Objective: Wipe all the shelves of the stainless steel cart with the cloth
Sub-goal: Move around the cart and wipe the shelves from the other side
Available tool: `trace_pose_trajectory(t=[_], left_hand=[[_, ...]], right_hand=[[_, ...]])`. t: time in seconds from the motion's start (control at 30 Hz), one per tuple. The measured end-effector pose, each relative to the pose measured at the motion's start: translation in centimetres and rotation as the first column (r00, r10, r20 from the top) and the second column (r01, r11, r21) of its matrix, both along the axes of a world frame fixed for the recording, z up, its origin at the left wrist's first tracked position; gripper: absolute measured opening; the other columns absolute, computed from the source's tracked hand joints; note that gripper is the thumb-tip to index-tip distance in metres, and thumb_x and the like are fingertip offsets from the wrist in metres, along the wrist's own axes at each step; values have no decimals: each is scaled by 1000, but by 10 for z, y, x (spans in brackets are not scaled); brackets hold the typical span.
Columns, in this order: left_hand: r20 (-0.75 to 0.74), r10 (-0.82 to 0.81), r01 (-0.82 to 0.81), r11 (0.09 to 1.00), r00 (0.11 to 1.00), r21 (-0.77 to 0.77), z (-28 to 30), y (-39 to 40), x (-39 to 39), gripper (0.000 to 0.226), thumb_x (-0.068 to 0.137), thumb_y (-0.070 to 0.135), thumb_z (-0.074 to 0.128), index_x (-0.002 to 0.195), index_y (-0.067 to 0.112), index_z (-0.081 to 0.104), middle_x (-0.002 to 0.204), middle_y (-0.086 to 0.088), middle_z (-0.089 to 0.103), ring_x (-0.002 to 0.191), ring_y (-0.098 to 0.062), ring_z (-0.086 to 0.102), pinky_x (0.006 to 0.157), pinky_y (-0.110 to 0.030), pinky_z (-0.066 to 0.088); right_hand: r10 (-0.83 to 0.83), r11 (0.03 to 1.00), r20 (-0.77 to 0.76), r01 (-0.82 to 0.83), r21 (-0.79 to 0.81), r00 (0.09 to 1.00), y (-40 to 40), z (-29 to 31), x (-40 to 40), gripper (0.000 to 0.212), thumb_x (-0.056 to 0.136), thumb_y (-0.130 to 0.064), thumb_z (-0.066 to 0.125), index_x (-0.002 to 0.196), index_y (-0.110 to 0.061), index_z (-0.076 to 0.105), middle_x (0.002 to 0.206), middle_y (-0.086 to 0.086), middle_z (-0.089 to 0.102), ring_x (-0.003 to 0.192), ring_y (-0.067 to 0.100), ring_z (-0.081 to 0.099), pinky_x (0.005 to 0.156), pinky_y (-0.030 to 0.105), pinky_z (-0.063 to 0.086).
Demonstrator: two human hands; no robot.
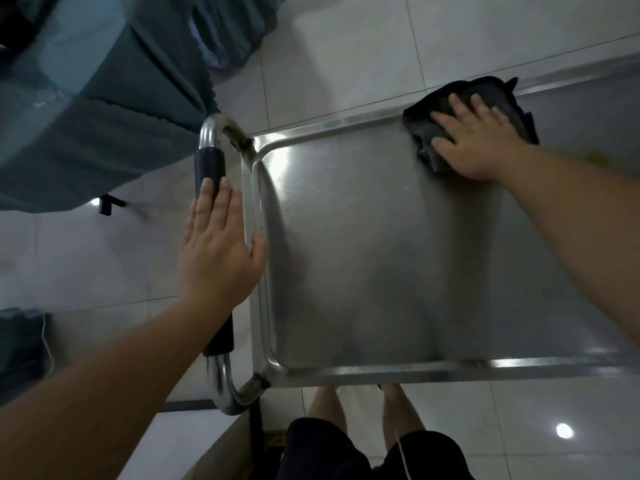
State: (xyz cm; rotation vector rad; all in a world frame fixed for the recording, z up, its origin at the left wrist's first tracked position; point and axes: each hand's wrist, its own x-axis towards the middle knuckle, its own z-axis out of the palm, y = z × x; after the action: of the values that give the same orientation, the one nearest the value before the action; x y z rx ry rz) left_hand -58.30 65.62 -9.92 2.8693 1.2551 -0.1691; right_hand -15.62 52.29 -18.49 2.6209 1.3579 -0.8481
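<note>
Dark grey, crumpled cloth (485,109) at the far edge of the shiny stainless steel top shelf (381,254), lapping onto the raised far rim. Pressed flat under the right hand (474,140), fingers straight and spread, palm down on the fabric, nothing pinched or curled. Shelf a shallow rectangular tray with rounded corners, dull smears and bright glints near its left corners. Left hand (221,251) open too, fingers straight and close together, laid along the black rubber-sleeved grip of the curved steel push handle (211,157) at the cart's left end, thumb touching the tray's left rim. Both forearms bare. Part of a lower shelf edge visible below the handle, at the bottom of the view. Bare legs and black shorts (363,452) just at the near rim. Pale glossy floor tiles (346,46) all around, with a round light reflection at lower right. Teal fabric drape (104,98) over something at upper left, close to the handle.
</note>
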Motion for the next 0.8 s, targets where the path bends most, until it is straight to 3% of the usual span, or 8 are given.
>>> trace_pose_trajectory(t=[0.13,0.27,0.43,0.53,0.67,0.8], left_hand=[[24,-8,8,1000,1000,-18,-1,1,-2,73,109,51,29,169,12,12,178,-5,2,161,-14,-16,131,-46,1],[40,-12,13,1000,999,-22,-2,4,-3,72,109,51,30,168,14,13,177,-5,4,162,-14,-15,131,-48,5],[38,7,-6,999,999,-37,-3,4,-1,73,107,50,29,168,12,15,177,-6,5,162,-15,-13,131,-50,6],[33,6,-5,999,999,-46,0,2,0,74,107,49,29,168,11,15,177,-8,6,162,-16,-13,132,-50,5],[36,15,-13,998,999,-64,5,-2,3,75,105,49,30,168,9,16,177,-9,7,162,-16,-13,132,-48,3],[24,16,-14,998,1000,-57,7,-3,6,75,105,47,31,168,9,16,177,-10,8,163,-18,-11,132,-46,1]], right_hand=[[42,998,29,-43,36,999,-53,1,-38,78,94,-66,10,165,-36,16,175,-5,2,161,25,-1,127,46,-3],[75,990,73,-83,118,994,-178,0,-111,68,103,-56,23,160,-24,40,171,3,25,158,31,20,127,51,13],[117,992,105,-122,38,988,-309,1,-179,65,108,-55,21,163,-22,32,174,1,13,161,29,10,127,54,16],[113,992,83,-117,39,990,-301,1,-171,65,107,-55,22,163,-25,33,174,1,16,160,30,12,126,55,18],[15,988,101,-30,150,995,-230,-6,-122,66,101,-53,30,157,-23,46,169,7,31,155,37,28,124,56,23],[-192,975,80,181,126,978,-138,-9,-46,72,97,-62,19,163,-35,28,174,-2,15,159,29,12,127,49,7]])
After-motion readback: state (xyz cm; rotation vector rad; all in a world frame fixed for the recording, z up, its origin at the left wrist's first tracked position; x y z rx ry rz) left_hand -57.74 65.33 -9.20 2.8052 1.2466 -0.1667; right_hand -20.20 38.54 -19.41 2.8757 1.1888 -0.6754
